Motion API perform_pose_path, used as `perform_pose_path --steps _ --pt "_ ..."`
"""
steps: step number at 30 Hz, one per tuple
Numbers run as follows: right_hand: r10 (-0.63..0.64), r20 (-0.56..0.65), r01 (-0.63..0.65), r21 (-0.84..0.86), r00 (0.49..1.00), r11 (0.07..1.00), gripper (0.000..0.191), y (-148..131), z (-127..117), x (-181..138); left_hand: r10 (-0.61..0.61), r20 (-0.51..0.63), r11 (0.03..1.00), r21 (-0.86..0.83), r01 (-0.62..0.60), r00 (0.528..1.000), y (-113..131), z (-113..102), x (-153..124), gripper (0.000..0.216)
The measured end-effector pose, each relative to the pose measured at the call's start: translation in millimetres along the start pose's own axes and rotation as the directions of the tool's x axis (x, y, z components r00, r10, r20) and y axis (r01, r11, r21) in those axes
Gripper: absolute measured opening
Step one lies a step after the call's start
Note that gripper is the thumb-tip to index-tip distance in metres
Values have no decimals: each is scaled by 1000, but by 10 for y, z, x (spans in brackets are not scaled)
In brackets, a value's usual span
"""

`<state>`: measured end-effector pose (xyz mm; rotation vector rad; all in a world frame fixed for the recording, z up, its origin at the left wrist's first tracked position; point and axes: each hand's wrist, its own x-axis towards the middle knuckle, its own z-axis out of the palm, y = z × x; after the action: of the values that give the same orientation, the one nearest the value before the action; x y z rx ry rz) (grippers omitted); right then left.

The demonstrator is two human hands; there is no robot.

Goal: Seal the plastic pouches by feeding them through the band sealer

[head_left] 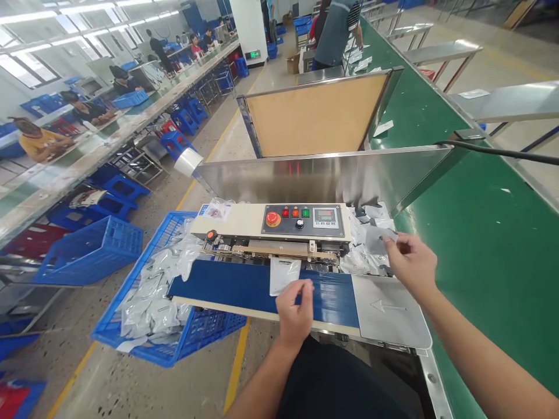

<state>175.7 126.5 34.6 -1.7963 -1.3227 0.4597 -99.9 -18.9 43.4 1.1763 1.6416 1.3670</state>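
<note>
My right hand (413, 262) pinches a small grey-white pouch (376, 240) by its edge, beside a heap of similar pouches (361, 256) at the machine's right end. My left hand (296, 308) is curled in front of the blue conveyor belt (236, 285), thumb and finger drawn together with nothing visible in them. Just behind it a white pouch (283, 274) lies on the belt, its top edge in the band sealing machine (244, 218). Whether the left fingers touch that pouch I cannot tell.
A blue crate (174, 355) full of filled pouches stands at the belt's left end. Metal panels (323, 174) rise behind the machine. A green conveyor (493, 227) runs along the right, crossed by a black cable (502, 150). Other people sit at a bench far left.
</note>
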Motion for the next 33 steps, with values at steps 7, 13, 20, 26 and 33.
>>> perform_pose_path --steps 7,13,20,26,33 --pt "244 477 -432 337 844 836 55 -312 -408 -961 -49 338 995 -71 77 940 93 863 -39 43" --pt "421 566 -683 398 709 613 59 -83 -415 -1063 -169 310 980 -52 194 936 -100 922 -2 55" --pt "546 512 -731 288 663 619 60 -3 -54 -781 -445 168 882 -88 463 880 -319 1002 161 47" --pt "456 585 -600 65 670 797 52 7 304 -443 -523 62 824 -219 523 850 -381 607 327 48" --pt "110 455 -1 -233 883 972 22 167 681 115 -332 -261 942 -141 304 906 -275 -194 2 51"
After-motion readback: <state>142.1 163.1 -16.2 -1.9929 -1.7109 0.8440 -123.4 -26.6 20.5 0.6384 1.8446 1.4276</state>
